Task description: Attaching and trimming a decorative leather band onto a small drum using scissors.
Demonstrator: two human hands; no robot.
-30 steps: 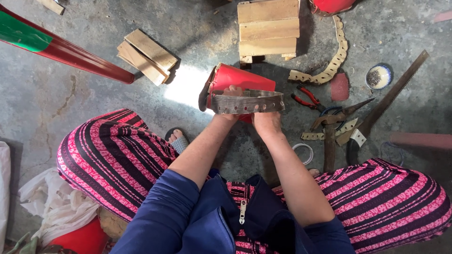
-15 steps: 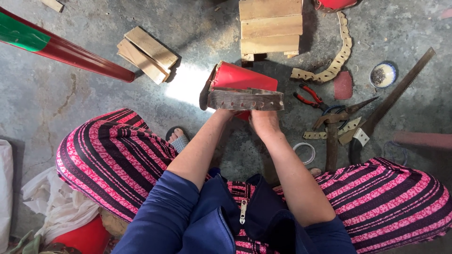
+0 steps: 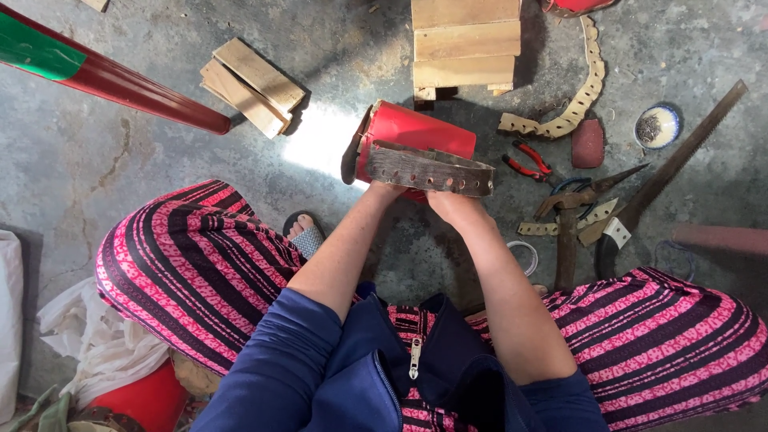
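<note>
Both hands hold up a worn brown strip with a row of holes [image 3: 428, 170], bent into a band, just in front of a red cylinder [image 3: 416, 132] lying on the concrete floor. My left hand [image 3: 382, 190] grips the band's left end from below. My right hand [image 3: 454, 204] grips its right part from below. Most of each hand is hidden behind the band and my forearms. My knees in pink and black striped cloth [image 3: 192, 264] spread to either side.
A wooden stool [image 3: 464, 44] stands beyond the cylinder. Stacked wood blocks [image 3: 250, 86] and a red and green pole [image 3: 104, 72] lie at left. Right: red pliers [image 3: 524, 160], hammer [image 3: 566, 232], saw [image 3: 680, 164], scissors [image 3: 608, 180], perforated light strip [image 3: 576, 100], small dish of nails [image 3: 658, 126], tape ring [image 3: 524, 256].
The band has turned in my hands: its open curved side faced up before, now its flat holed face shows and it sits slightly lower and tilted right.
</note>
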